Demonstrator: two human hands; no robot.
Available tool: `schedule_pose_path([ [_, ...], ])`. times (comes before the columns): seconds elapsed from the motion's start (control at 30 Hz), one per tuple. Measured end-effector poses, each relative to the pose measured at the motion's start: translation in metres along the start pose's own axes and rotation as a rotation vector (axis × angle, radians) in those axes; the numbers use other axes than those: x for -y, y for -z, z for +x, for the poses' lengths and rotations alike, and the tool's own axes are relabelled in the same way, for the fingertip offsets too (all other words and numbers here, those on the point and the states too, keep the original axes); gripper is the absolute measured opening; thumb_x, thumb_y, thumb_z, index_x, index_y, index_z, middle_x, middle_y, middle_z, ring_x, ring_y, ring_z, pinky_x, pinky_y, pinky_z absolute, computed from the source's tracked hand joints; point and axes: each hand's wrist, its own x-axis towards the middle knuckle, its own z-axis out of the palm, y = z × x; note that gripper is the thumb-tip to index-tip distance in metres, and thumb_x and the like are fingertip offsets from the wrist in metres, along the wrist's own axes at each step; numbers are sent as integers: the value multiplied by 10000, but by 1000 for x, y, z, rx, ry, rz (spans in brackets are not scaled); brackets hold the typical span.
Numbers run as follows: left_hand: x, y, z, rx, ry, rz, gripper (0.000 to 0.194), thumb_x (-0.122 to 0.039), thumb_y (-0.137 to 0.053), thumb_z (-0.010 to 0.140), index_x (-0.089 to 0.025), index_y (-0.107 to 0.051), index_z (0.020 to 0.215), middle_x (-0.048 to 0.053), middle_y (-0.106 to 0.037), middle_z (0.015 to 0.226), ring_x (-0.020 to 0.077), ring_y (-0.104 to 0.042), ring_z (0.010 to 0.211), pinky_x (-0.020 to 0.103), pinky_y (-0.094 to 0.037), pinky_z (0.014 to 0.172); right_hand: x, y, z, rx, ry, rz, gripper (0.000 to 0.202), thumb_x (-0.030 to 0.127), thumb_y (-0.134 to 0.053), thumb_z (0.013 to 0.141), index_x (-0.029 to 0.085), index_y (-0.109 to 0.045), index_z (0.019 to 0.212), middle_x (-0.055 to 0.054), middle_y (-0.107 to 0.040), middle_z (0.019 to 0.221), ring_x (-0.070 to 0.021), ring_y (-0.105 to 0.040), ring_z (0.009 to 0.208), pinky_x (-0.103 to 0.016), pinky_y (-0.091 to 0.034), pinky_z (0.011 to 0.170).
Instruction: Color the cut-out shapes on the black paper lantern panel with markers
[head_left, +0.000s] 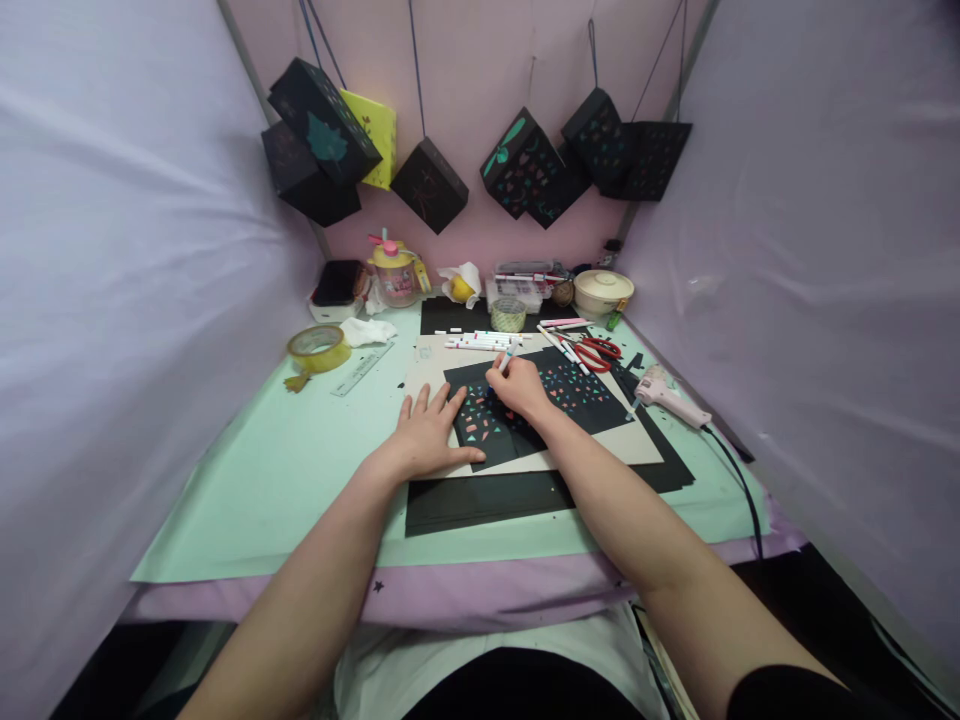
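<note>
My right hand [519, 385] is closed round a white marker pen [508, 356], its tip down at the black paper. That black paper [480, 376] bears rows of small coloured shapes in blue, orange, pink and green. Fingers spread, my left hand [430, 438] lies flat at the paper's left edge, with the thumb along its lower corner. Under the black paper is a pale board [637, 445], and below that lies a larger black sheet [480, 507]. Several white markers [484, 341] lie just beyond the paper. My right hand hides part of the shapes.
Red-handled scissors [598, 352] and a glue gun [671, 395] with a black cord lie at right. Tape [319, 348] and a clear ruler [362, 369] are at left. A yellow-lidded bottle [394, 270] and a lidded bowl [602, 290] stand behind. Black boxes [430, 185] hang above.
</note>
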Motion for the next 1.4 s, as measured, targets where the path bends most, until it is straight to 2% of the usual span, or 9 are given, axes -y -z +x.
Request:
schedule_pose_path([
  [1.4,-1,2,-1,6,-1,-5,1102,-865,-411,639,-251,-87,1495,75,-78,1557,380,-3,1406,546,-64,1097,1,-1,-1,-24,-12,-48,179,299,-474,753,194,-577,651,-9,-598,577,-145,-554,575,-216,-368,572],
])
